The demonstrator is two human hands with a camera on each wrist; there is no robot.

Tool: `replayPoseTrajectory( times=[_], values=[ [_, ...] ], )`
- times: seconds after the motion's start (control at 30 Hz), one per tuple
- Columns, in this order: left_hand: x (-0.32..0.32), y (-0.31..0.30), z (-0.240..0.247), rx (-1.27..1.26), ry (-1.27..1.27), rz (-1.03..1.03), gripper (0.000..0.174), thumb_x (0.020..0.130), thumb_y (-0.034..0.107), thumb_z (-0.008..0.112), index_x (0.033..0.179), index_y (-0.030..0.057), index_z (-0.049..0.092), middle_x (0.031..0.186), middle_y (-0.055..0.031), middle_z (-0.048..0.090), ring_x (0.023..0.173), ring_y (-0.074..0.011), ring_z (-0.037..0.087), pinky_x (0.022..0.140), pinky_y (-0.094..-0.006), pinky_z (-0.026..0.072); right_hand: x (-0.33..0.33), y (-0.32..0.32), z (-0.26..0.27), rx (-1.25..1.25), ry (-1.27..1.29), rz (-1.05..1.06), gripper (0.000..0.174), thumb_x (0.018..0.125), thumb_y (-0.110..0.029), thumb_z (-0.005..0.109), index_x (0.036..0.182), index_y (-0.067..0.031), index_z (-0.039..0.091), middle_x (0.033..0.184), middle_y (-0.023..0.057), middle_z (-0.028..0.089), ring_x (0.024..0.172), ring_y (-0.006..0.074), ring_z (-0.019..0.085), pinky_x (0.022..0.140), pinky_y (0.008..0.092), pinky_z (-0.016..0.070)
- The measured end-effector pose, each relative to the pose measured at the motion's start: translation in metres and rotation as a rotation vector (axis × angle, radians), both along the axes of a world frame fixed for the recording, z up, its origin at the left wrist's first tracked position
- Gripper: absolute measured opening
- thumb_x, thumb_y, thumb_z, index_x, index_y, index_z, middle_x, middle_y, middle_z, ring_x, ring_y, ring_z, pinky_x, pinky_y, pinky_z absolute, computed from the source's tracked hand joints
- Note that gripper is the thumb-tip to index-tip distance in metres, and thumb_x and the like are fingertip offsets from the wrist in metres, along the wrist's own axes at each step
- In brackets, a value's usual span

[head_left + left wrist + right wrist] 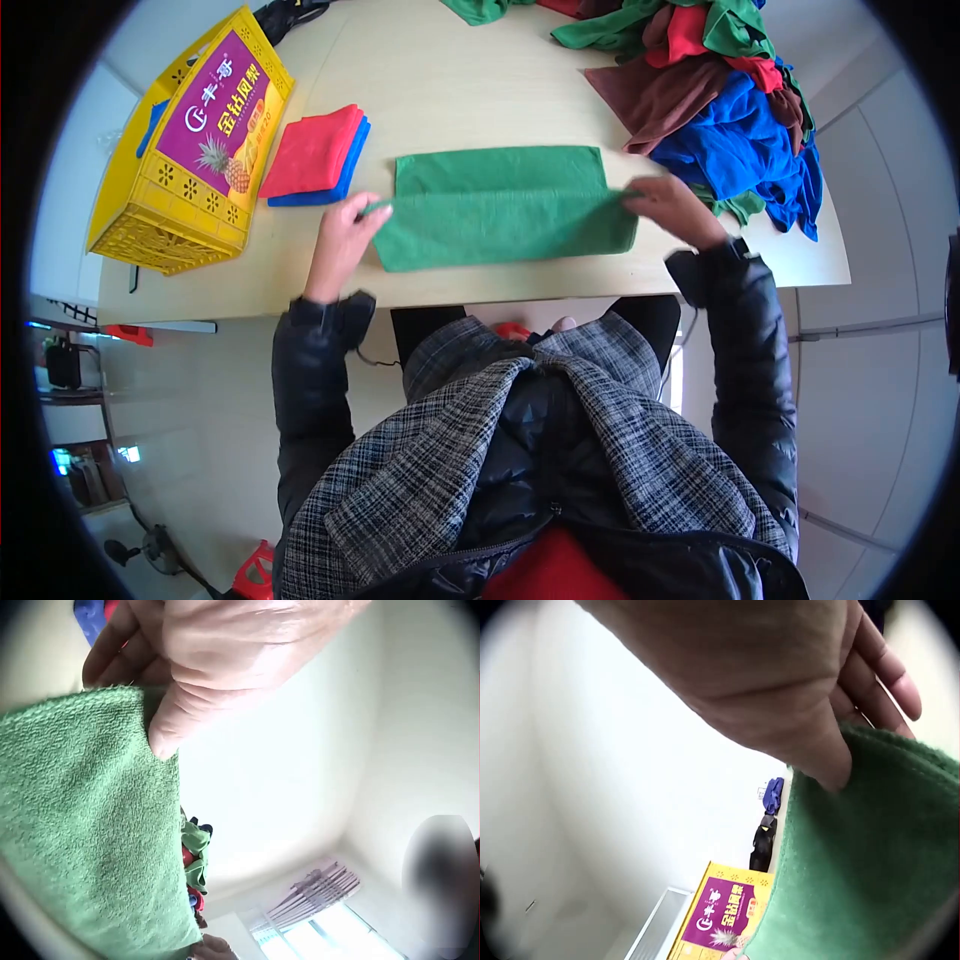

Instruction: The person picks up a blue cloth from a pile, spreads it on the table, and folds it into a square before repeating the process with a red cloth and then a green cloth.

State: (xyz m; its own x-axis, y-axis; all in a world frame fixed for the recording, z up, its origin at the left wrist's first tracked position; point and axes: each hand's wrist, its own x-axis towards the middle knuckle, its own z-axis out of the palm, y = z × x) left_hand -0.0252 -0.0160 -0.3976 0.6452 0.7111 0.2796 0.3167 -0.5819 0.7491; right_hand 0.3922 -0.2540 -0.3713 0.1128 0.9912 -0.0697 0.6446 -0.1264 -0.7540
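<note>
A green towel (500, 225) lies near the table's front edge, its near part raised and folded partway over the flat far part. My left hand (345, 240) pinches its left corner; in the left wrist view the thumb (166, 735) presses on the terry cloth with the other fingers behind. At the opposite end my right hand (672, 208) pinches the right corner, thumb (832, 769) on the near face in the right wrist view. Beside my left hand, a folded red cloth (312, 150) rests on a folded blue cloth (352, 180).
A yellow plastic crate (120, 225) with a purple pineapple label stands at the table's left. Loose blue (735, 135), brown (660, 95), red and green cloths are heaped at the right back. The table's front edge (500, 303) runs just before the person's lap.
</note>
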Motion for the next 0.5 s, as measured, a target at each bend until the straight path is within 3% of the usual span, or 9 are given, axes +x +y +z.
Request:
replayPoseTrajectory(
  times=[0.07,0.13,0.27,0.4,0.5],
  values=[
    [0.028,0.041,-0.009,0.017,0.004,0.010,0.025,0.093,0.020,0.069,0.094,-0.0038,0.063,0.071,-0.0120,0.053,0.066,-0.0134,0.049,0.062,-0.0322,0.0445,0.015,0.036,-0.005,0.003,-0.084,-0.016,0.019,0.094,-0.014,0.065,0.100,0.0036,0.069,0.081,0.0018,0.067,0.076,0.0102,0.062,0.072,0.0291,0.0525],
    [0.048,0.072,-0.025,0.030,0.007,0.019,0.027,0.092,0.023,0.070,0.093,-0.0036,0.063,0.071,-0.0141,0.055,0.066,-0.0155,0.053,0.061,-0.0343,0.0451,0.027,0.066,-0.034,0.041,0.069,-0.183,0.023,0.095,-0.021,0.066,0.096,0.0023,0.069,0.077,0.0022,0.065,0.068,0.0095,0.061,0.061,0.0288,0.0509],
    [0.073,0.102,-0.055,0.048,0.153,0.134,0.029,0.090,0.026,0.072,0.092,-0.0023,0.066,0.072,-0.0186,0.061,0.067,-0.0236,0.062,0.061,-0.0395,0.0465,0.038,0.097,-0.079,-0.040,0.075,-0.388,0.024,0.094,-0.024,0.068,0.096,0.0004,0.070,0.075,0.0018,0.064,0.061,0.0099,0.059,0.054,0.0281,0.0490],
    [0.075,0.104,-0.072,0.058,0.244,0.203,0.029,0.088,0.027,0.073,0.098,0.0003,0.068,0.074,-0.0196,0.066,0.069,-0.0305,0.066,0.063,-0.0432,0.0476,0.025,0.093,-0.083,-0.019,-0.054,-0.476,0.026,0.093,-0.027,0.069,0.100,-0.0014,0.071,0.071,0.0016,0.063,0.056,0.0111,0.058,0.050,0.0282,0.0479],
    [0.071,0.110,-0.087,0.022,0.051,0.213,0.035,0.087,0.025,0.074,0.114,0.0038,0.066,0.073,-0.0154,0.067,0.068,-0.0287,0.066,0.062,-0.0420,0.0478,0.028,0.088,-0.089,0.046,0.115,-0.509,0.034,0.090,-0.025,0.072,0.114,-0.0014,0.067,0.072,0.0060,0.065,0.057,0.0154,0.061,0.051,0.0303,0.0482]
  ],
)
